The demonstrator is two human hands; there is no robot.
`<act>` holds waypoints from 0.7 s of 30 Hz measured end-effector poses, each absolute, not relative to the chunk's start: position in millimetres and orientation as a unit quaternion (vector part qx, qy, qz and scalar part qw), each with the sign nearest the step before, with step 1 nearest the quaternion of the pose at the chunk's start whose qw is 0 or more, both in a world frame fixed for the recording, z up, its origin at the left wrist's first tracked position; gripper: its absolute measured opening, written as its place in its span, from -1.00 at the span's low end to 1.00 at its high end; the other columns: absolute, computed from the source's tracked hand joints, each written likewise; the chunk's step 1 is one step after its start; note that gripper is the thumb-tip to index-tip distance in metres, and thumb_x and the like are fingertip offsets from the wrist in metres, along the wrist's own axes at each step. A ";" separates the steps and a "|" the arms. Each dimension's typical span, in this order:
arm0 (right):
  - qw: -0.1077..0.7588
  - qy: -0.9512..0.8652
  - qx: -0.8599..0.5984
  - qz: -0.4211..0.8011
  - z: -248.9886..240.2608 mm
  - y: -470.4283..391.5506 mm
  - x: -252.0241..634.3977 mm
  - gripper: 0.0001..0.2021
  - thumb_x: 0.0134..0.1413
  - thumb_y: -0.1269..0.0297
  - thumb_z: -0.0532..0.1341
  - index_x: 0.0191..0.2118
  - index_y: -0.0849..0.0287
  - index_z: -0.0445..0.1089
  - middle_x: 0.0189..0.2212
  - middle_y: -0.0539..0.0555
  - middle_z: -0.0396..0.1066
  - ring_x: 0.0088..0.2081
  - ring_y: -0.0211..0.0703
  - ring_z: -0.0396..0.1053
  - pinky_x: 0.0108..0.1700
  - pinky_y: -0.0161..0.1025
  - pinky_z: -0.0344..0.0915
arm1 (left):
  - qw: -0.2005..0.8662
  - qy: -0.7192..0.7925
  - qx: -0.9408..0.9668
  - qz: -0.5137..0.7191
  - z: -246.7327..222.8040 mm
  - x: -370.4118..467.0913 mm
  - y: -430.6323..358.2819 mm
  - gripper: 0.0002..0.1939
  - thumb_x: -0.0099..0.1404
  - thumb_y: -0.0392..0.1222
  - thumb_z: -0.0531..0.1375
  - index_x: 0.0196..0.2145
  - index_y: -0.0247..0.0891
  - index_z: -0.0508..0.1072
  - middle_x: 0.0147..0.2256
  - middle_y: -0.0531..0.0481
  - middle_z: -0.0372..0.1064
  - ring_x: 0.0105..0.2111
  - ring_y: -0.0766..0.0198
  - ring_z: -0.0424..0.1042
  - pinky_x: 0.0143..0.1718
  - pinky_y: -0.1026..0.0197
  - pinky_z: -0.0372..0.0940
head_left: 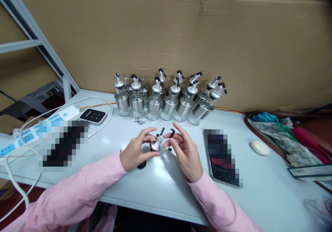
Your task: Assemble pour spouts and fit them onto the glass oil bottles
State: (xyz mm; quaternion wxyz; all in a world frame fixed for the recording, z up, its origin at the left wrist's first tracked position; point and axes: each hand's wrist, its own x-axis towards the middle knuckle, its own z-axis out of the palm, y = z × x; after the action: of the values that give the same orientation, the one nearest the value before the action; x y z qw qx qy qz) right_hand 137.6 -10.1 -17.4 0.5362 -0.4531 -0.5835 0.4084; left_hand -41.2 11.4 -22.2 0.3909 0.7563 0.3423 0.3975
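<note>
My left hand [137, 150] grips a silver pourer top [155, 145] between thumb and fingers, just above the table. Close on its right is my right hand [188, 154], index finger raised and thumb bent in towards the other fingertips; whatever they pinch is too small to make out. A black bent piece [172, 133] shows beside these fingers, and I cannot tell whether it is held or lies behind them. Around the hands are a short black strip [162, 131], a small black bit [169, 149] and a black round cap [141, 165], partly behind my left hand.
Several glass bottles with steel sleeves [154, 104] stand at the back, most with pourers. A small clear part [140, 120] lies before them. To the left are a power strip [64, 114], cables and a black device [93, 116]; to the right, a phone [220, 159] and white oval object [259, 148].
</note>
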 end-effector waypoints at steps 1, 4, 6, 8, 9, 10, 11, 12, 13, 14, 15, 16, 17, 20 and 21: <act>0.543 -0.579 -0.451 0.408 -17.0 -10.3 137.4 -0.61 0.15 0.31 0.06 0.11 0.07 0.11 -0.28 0.07 0.42 -0.40 -0.27 0.43 -0.22 -0.19 0.34 | 0.386 0.340 0.763 0.392 -22.7 -41.2 11.7 -0.32 0.11 -0.16 0.27 0.10 -0.23 0.04 -0.31 0.00 0.39 -0.29 0.32 0.41 -0.16 0.25 0.31; 0.543 -0.579 -0.457 0.401 -16.2 -10.5 137.1 -0.69 0.13 0.31 0.10 0.01 0.10 0.24 -0.32 0.07 0.45 -0.39 -0.24 0.45 -0.22 -0.18 0.35 | 0.341 0.324 0.794 0.385 -21.6 -41.9 12.7 -0.28 0.12 -0.15 0.26 0.15 -0.22 0.01 -0.31 0.02 0.40 -0.30 0.34 0.41 -0.15 0.25 0.29; 0.533 -0.590 -0.461 0.394 -16.1 -10.9 137.2 -0.70 0.10 0.31 0.13 -0.02 0.14 0.31 -0.42 0.05 0.46 -0.36 -0.20 0.45 -0.19 -0.17 0.34 | 0.304 0.306 0.814 0.389 -20.0 -42.4 13.4 -0.35 0.13 -0.12 0.25 0.13 -0.22 0.10 -0.30 0.00 0.41 -0.29 0.33 0.40 -0.16 0.26 0.29; 0.529 -0.602 -0.459 0.384 -16.0 -11.6 137.6 -0.70 0.10 0.32 0.14 -0.02 0.14 0.34 -0.48 0.03 0.46 -0.37 -0.19 0.44 -0.19 -0.17 0.33 | 0.270 0.294 0.826 0.398 -18.9 -42.7 13.8 -0.44 0.14 -0.09 0.24 0.07 -0.23 0.21 -0.29 -0.03 0.41 -0.28 0.30 0.40 -0.19 0.27 0.29; 0.526 -0.610 -0.456 0.378 -15.7 -12.1 137.8 -0.70 0.11 0.32 0.13 -0.02 0.13 0.35 -0.48 0.03 0.45 -0.40 -0.21 0.44 -0.20 -0.18 0.34 | 0.257 0.291 0.829 0.403 -18.7 -42.7 13.9 -0.47 0.13 -0.08 0.24 0.04 -0.23 0.25 -0.29 -0.04 0.41 -0.28 0.29 0.40 -0.21 0.26 0.29; 0.522 -0.620 -0.454 0.370 -15.3 -12.6 138.0 -0.70 0.11 0.32 0.13 -0.02 0.12 0.36 -0.48 0.02 0.45 -0.43 -0.24 0.42 -0.22 -0.19 0.33 | 0.248 0.289 0.830 0.407 -18.8 -42.7 13.9 -0.48 0.13 -0.07 0.24 0.03 -0.23 0.27 -0.30 -0.04 0.42 -0.29 0.28 0.40 -0.21 0.26 0.29; 0.518 -0.630 -0.453 0.360 -14.9 -13.1 138.3 -0.71 0.11 0.33 0.13 -0.03 0.11 0.37 -0.47 0.02 0.45 -0.47 -0.26 0.41 -0.24 -0.21 0.33 | 0.242 0.288 0.831 0.411 -19.1 -42.7 13.7 -0.48 0.13 -0.06 0.24 0.02 -0.23 0.27 -0.30 -0.04 0.42 -0.29 0.28 0.40 -0.21 0.25 0.29; 0.512 -0.640 -0.453 0.350 -14.4 -13.6 138.4 -0.71 0.11 0.33 0.14 -0.03 0.11 0.38 -0.46 0.01 0.45 -0.50 -0.29 0.39 -0.26 -0.23 0.33 | 0.241 0.288 0.830 0.412 -19.5 -42.7 13.5 -0.47 0.13 -0.05 0.24 0.04 -0.21 0.26 -0.30 -0.04 0.43 -0.29 0.27 0.40 -0.21 0.24 0.29; 0.507 -0.649 -0.452 0.342 -13.9 -14.0 138.5 -0.71 0.11 0.33 0.14 -0.03 0.11 0.38 -0.47 0.00 0.45 -0.52 -0.30 0.37 -0.28 -0.24 0.32 | 0.246 0.289 0.830 0.410 -20.0 -42.8 13.3 -0.44 0.13 -0.05 0.23 0.07 -0.20 0.22 -0.30 -0.04 0.43 -0.29 0.27 0.40 -0.19 0.23 0.29; 0.502 -0.656 -0.452 0.335 -13.6 -14.4 138.4 -0.71 0.11 0.33 0.13 -0.03 0.12 0.38 -0.48 0.00 0.44 -0.54 -0.32 0.35 -0.29 -0.26 0.31 | 0.255 0.291 0.828 0.405 -20.4 -42.8 13.0 -0.39 0.14 -0.05 0.23 0.11 -0.18 0.16 -0.30 -0.03 0.43 -0.28 0.26 0.41 -0.17 0.21 0.28; 0.499 -0.662 -0.453 0.330 -13.4 -14.6 138.3 -0.71 0.12 0.33 0.13 -0.02 0.12 0.38 -0.49 -0.01 0.43 -0.55 -0.33 0.33 -0.31 -0.28 0.30 | 0.266 0.296 0.825 0.401 -20.7 -43.0 12.7 -0.32 0.14 -0.04 0.23 0.16 -0.17 0.09 -0.31 -0.02 0.43 -0.27 0.26 0.42 -0.15 0.20 0.28; 0.496 -0.665 -0.452 0.327 -13.4 -14.7 138.1 -0.71 0.12 0.33 0.13 -0.02 0.12 0.38 -0.50 -0.01 0.43 -0.56 -0.34 0.31 -0.33 -0.29 0.29 | 0.277 0.301 0.822 0.397 -20.9 -43.1 12.4 -0.26 0.13 -0.04 0.23 0.19 -0.17 0.00 -0.31 -0.01 0.44 -0.27 0.26 0.42 -0.13 0.19 0.27; 0.495 -0.668 -0.452 0.325 -13.5 -14.8 137.9 -0.71 0.13 0.34 0.12 -0.02 0.13 0.38 -0.50 -0.02 0.42 -0.57 -0.35 0.29 -0.34 -0.30 0.28 | 0.285 0.306 0.819 0.392 -20.9 -43.3 12.3 -0.21 0.13 -0.03 0.24 0.21 -0.16 -0.07 -0.31 0.00 0.44 -0.26 0.26 0.43 -0.11 0.19 0.27; 0.493 -0.673 -0.448 0.321 -13.9 -14.7 137.5 -0.71 0.13 0.34 0.12 -0.02 0.12 0.38 -0.51 -0.03 0.40 -0.58 -0.37 0.26 -0.36 -0.32 0.26 | 0.290 0.313 0.819 0.384 -20.8 -44.1 12.3 -0.19 0.14 -0.03 0.23 0.23 -0.15 -0.11 -0.30 0.00 0.44 -0.24 0.26 0.43 -0.10 0.19 0.26; 0.492 -0.675 -0.446 0.320 -13.9 -14.7 137.5 -0.70 0.13 0.34 0.12 -0.01 0.13 0.38 -0.52 -0.04 0.39 -0.58 -0.37 0.25 -0.36 -0.32 0.26 | 0.289 0.314 0.820 0.381 -20.7 -44.3 12.4 -0.20 0.15 -0.02 0.22 0.22 -0.15 -0.10 -0.30 0.00 0.43 -0.23 0.25 0.43 -0.10 0.19 0.26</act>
State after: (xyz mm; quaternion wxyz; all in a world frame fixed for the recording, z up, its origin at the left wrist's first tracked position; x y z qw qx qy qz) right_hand 137.5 -14.7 -13.9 0.4923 -0.4464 -0.6751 0.3203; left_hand -44.3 12.4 -20.7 0.2886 0.8203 0.3136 0.3814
